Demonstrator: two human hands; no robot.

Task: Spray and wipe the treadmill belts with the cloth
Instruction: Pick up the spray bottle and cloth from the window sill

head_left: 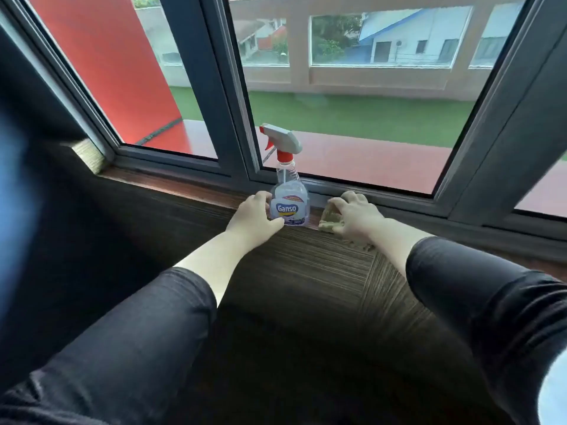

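A: Where is the spray bottle point(288, 191) to be found?

B: It is stood upright on the wooden window sill point(190, 187), right against the dark window frame point(233, 167). A clear body is seen, with a blue and white label marked "Ganso", a red collar and a white trigger head with a red nozzle turned to the left.

A: And how is the left hand point(253, 217) placed?

B: It is curled around the lower left side of the bottle. The thumb is laid across the front near the base and the fingers are wrapped behind, so the bottle is gripped while its base is still set on the sill.

A: What is seen of the cloth point(329, 220)?

B: A pale, yellowish cloth is bunched on the sill just to the right of the bottle, slightly apart from it. The right hand point(357, 217) is laid over it with the fingers bent down onto it. Part of the cloth is covered by the palm, and a small edge is shown beyond the wrist. Whether it is truly pinched or only pressed cannot be told.

A: What else is shown?

B: Both forearms are bared below dark sleeves point(491, 296) pushed up toward the elbows. Beyond the glass, a red panel point(101, 65), a strip of green turf point(362, 118) and buildings are seen. A striped dark floor covering point(306, 271) is seen beneath the arms.
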